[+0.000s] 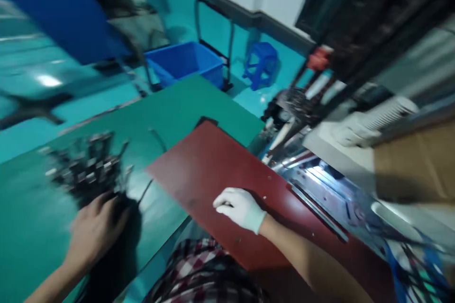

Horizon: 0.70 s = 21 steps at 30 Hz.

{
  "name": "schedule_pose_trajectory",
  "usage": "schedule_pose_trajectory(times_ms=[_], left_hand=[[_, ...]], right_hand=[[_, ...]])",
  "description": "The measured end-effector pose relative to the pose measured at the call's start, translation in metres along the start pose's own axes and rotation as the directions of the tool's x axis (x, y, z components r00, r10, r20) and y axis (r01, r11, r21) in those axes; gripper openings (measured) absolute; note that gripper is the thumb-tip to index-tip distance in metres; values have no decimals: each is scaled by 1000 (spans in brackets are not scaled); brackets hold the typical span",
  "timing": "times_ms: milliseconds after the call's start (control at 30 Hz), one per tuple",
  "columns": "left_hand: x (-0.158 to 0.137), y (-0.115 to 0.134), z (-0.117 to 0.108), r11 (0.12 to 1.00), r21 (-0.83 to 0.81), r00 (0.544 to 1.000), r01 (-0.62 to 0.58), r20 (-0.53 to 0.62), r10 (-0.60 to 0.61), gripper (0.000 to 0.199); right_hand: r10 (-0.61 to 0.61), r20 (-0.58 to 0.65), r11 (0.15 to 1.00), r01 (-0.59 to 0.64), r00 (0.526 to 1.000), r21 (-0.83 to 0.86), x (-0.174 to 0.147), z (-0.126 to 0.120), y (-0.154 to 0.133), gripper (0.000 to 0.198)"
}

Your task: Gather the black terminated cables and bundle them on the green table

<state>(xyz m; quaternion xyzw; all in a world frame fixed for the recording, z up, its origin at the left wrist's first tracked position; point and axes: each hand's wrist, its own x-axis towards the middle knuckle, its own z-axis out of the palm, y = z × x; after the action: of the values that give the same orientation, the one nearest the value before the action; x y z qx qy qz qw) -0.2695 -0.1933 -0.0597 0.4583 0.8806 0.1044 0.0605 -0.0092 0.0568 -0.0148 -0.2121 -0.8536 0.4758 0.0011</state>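
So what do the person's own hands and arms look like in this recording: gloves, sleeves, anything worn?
The right hand wears a thin white glove that ends at the wrist; the forearm behind it is bare, with no sleeve showing. The left hand is ungloved, its forearm also bare. No watch, ring or marking can be made out; the picture is motion-blurred.

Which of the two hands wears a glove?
The right hand, resting on the dark red board, wears a white glove; the left hand is bare.
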Motion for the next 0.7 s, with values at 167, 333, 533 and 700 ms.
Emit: schedule_pose_trajectory(times_ms=[167,333,533,700], left_hand=[[-76,13,-15,982,-26,978,187,-91,-189,38],[-172,29,-6,923,-1,923,385,12,-385,95],[-215,9,6,890,94,894,447,-30,-446,85],[-212,-13,-1,872,81,872,482,56,-487,68]], right_hand=[[87,321,970,-8,943,-241,-30,-24,-23,16],[107,368,994,-90,923,-65,-16,13,-58,32],[327,398,758,-490,857,432,52,139,-85,81],[396,272,738,-480,877,474,114,203,-109,88]])
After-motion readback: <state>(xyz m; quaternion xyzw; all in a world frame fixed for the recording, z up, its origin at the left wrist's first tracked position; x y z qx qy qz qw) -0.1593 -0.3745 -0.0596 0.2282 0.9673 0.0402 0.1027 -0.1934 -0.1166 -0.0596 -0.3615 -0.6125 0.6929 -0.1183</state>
